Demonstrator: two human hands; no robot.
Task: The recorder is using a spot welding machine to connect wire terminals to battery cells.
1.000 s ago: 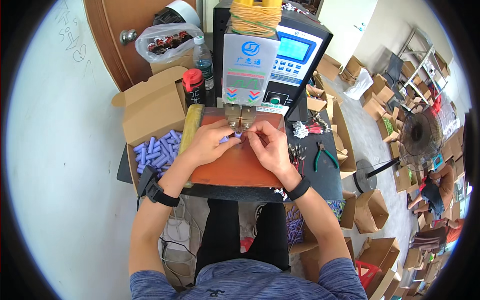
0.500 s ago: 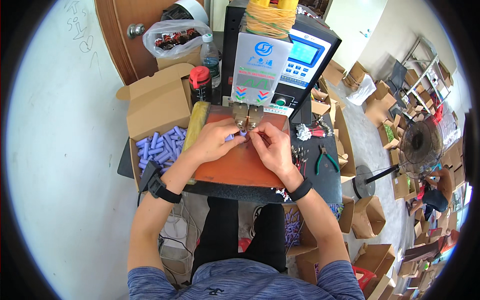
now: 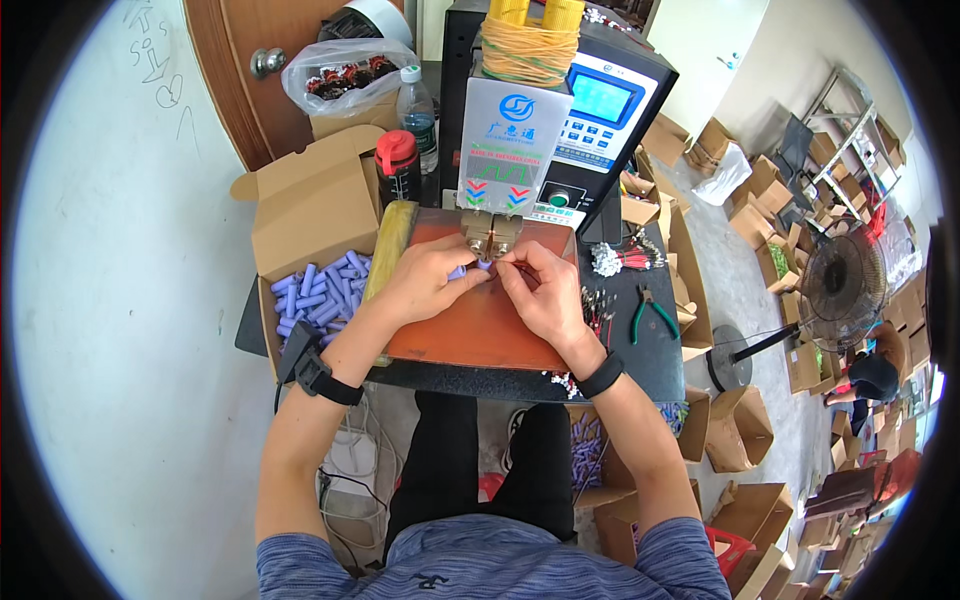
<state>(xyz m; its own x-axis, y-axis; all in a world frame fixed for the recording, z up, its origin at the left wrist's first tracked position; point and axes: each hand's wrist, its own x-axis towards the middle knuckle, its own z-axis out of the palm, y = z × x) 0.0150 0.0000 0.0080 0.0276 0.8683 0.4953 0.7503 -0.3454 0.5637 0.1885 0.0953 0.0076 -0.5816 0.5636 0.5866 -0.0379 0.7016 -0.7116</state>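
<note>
Under the paired metal electrodes (image 3: 490, 232) of a spot welder (image 3: 512, 140), my two hands meet above an orange-brown mat (image 3: 450, 340). My left hand (image 3: 428, 282) is closed, thumb and fingers gripping a purple cylindrical battery cell (image 3: 457, 272). A second purple cell (image 3: 485, 265) stands end-up right beneath the electrodes, by the left fingertips. Pinched fingers of my right hand (image 3: 545, 292) come in from the other side, close to that cell's top. Whatever they hold is too small and covered to make out.
An opened carton (image 3: 310, 215) full of purple cells stands at the left. Behind it are a red-lidded bottle (image 3: 399, 165) and a clear bottle (image 3: 417, 115). Green-handled cutters (image 3: 652, 316) and wire bundles (image 3: 630, 257) lie at the right. A floor fan (image 3: 840, 290) stands farther off among cartons.
The welder's head has come down slightly, with its electrodes at the standing cell. Both my hands keep nearly the same place and grip. At the far right a person has shifted.
</note>
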